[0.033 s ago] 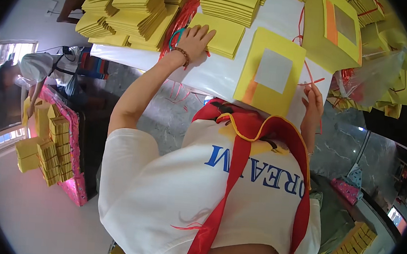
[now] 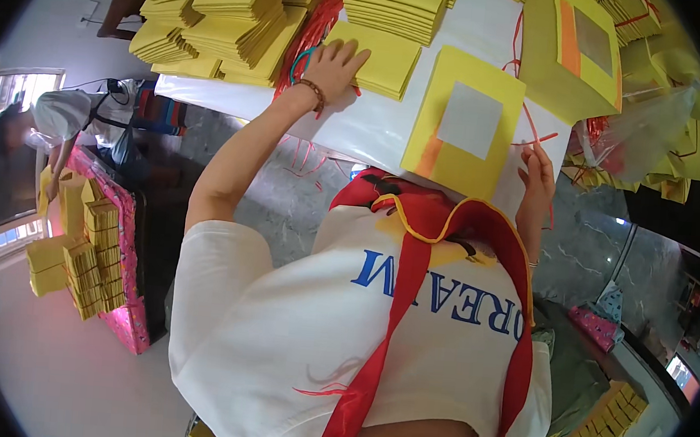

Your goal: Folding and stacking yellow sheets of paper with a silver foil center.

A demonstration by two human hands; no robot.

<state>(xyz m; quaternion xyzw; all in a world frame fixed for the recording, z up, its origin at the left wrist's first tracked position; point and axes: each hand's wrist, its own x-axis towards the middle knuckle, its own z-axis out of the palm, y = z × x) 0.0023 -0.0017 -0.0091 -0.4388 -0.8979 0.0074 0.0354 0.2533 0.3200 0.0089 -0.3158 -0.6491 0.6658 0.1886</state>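
Your left hand (image 2: 329, 71) lies palm down, its fingers open, extended and slightly apart, over the near left part of a flat yellow stack (image 2: 391, 64); most of that stack extends to the right of these fingers. Just left of them runs a bundle of red strips (image 2: 322, 21), with a teal loop (image 2: 298, 66) beside the same hand. Beyond your left fingers rises a taller yellow pile (image 2: 391, 10); farther left, past the red bundle, several yellow piles (image 2: 233, 33) crowd together.

Your right hand (image 2: 537, 180) is at the edge of the white worktop (image 2: 365, 129), its fingers partly bent, the tips at a red strip (image 2: 537, 140); whether they pinch it, you cannot tell from this view. Left of these fingers, apart from them and between your two hands, stands a yellow block (image 2: 462, 127) bearing a pale square label (image 2: 472, 113). Beyond your right fingers stands a larger yellow block (image 2: 557, 70), and to their right hangs a clear plastic bag (image 2: 652, 135). Well left of your left fingers, another person (image 2: 62, 118) is near small stacked yellow blocks (image 2: 102, 240).
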